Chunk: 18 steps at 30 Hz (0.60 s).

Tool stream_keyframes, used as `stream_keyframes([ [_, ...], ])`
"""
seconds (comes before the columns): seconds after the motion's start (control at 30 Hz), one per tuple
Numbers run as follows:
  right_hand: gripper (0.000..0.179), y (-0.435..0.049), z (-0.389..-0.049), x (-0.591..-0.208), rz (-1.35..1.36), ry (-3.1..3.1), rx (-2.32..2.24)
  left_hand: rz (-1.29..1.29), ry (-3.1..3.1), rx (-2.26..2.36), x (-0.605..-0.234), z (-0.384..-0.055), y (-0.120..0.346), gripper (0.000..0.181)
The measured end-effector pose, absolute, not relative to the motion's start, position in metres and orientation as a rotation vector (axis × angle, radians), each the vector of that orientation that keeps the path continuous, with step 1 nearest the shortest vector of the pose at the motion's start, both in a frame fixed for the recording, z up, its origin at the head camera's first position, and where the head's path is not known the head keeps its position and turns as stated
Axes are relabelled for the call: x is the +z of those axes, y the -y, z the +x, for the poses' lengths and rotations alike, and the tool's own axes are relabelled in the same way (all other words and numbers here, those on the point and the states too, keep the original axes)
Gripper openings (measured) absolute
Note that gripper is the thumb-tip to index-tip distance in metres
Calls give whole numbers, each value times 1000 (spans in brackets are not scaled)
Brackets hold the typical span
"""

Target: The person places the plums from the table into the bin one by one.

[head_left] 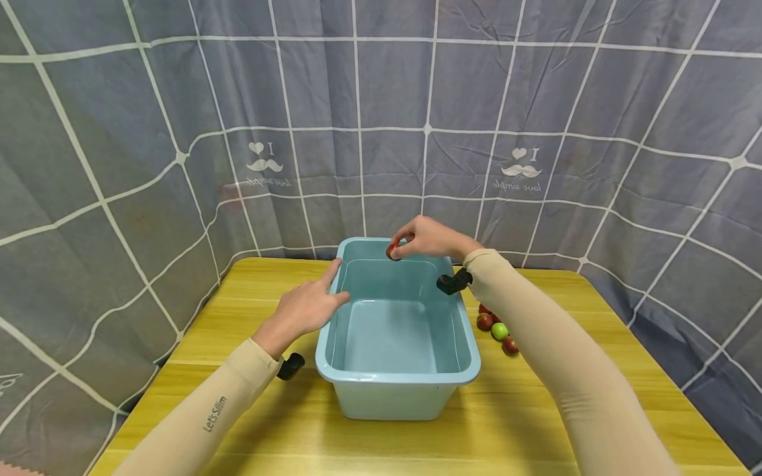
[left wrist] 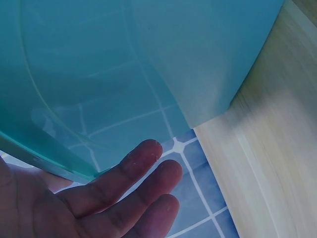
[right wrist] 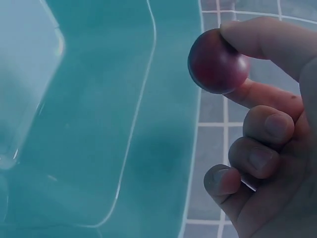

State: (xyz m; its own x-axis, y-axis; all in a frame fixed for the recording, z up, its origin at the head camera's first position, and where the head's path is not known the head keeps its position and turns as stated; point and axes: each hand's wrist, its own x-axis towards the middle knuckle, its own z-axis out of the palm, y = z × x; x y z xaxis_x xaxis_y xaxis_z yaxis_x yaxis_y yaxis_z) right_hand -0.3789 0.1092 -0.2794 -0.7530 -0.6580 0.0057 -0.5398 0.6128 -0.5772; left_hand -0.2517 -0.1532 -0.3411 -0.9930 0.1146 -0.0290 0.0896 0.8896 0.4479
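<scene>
A light-blue plastic basin (head_left: 393, 378) stands on the table. Over its far end, my right hand (head_left: 430, 237) pinches a small dark-red round fruit (right wrist: 218, 62) between thumb and index finger. The other fingers of that hand are curled in toward the palm. My left hand (head_left: 306, 305) is at the basin's left rim, its index finger stretched along the edge and its thumb reaching over the inside. In the left wrist view the other fingers (left wrist: 143, 161) extend beside the basin's outer wall. No fruit shows on the basin's floor.
Right of the basin, partly behind my right sleeve, several small fruits lie on the yellow wood-grain table (head_left: 268, 281): dark-red ones (head_left: 485, 322) and a green one (head_left: 499, 331). A grey curtain (head_left: 393, 165) with white grid lines hangs behind and at both sides.
</scene>
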Motion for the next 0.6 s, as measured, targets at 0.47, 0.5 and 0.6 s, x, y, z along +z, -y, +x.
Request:
stream_keyframes([
  [0.47, 19, -82, -385, -286, -950, -2585, -666, 164, -2984, 717, -341, -252, 153, 80],
  [0.5, 20, -80, -385, -287, -948, -2585, -652, 163, -2983, 717, -341, -252, 153, 80],
  [0.6, 23, -75, -386, -289, -946, -2591, -611, 161, -2982, 714, -341, -252, 152, 80],
])
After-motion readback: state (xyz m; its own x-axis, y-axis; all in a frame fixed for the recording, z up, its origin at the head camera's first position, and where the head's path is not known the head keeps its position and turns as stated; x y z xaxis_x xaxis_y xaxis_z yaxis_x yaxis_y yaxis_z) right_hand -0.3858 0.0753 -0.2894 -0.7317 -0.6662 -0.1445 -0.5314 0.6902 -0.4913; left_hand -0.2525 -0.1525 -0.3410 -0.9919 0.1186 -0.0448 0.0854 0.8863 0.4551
